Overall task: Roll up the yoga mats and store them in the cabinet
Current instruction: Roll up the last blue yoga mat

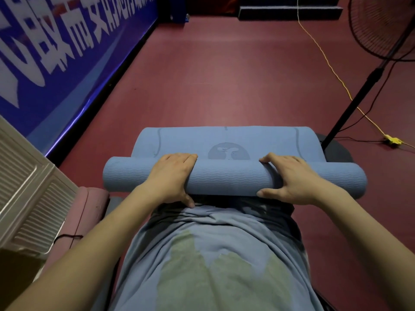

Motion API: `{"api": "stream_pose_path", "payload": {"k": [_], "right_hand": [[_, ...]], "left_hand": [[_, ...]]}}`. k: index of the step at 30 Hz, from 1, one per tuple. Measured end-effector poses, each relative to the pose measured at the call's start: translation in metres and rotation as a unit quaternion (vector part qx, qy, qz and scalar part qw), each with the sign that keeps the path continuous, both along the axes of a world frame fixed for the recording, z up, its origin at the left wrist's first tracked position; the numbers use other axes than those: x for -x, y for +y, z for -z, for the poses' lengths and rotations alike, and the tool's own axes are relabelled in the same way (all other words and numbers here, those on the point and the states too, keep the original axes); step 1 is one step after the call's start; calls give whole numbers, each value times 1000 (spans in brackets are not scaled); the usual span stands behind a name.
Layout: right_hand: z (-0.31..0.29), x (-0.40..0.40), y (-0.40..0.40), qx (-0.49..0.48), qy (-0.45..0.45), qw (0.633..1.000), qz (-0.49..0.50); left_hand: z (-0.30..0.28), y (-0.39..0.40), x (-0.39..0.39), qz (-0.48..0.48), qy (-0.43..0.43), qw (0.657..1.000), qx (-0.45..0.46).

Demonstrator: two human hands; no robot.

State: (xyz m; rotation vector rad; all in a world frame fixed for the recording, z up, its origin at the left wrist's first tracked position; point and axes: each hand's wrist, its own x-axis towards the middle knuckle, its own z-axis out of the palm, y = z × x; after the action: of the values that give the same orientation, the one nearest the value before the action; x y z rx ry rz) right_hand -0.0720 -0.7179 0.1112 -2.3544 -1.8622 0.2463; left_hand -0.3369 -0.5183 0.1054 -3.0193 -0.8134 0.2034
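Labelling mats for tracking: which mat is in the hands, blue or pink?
The blue mat: left hand and right hand grip its roll. The pink mat lies untouched by the left forearm.

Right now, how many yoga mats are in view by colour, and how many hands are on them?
Blue yoga mat: 1, mostly rolled, its last stretch flat on the floor
Pink yoga mat: 1, lying at the left beside the person
Hands on a mat: 2, left hand and right hand, both on the blue roll
Total: 2 mats, 2 hands
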Motion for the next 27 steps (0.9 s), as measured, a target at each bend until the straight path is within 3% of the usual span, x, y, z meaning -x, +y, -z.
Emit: {"api": "stream_pose_path", "payload": {"k": [14, 21, 27], "right_hand": [[-16, 0, 37, 114, -95, 989, 13], [-15, -6, 26, 79, -56, 995, 20], [-28, 3, 12, 113, -19, 993, 33]], "left_hand": [[-28, 32, -32, -46, 63, 991, 108], [-27, 30, -32, -20, 71, 994, 82], [-37, 23, -31, -2, 93, 993, 78]]}}
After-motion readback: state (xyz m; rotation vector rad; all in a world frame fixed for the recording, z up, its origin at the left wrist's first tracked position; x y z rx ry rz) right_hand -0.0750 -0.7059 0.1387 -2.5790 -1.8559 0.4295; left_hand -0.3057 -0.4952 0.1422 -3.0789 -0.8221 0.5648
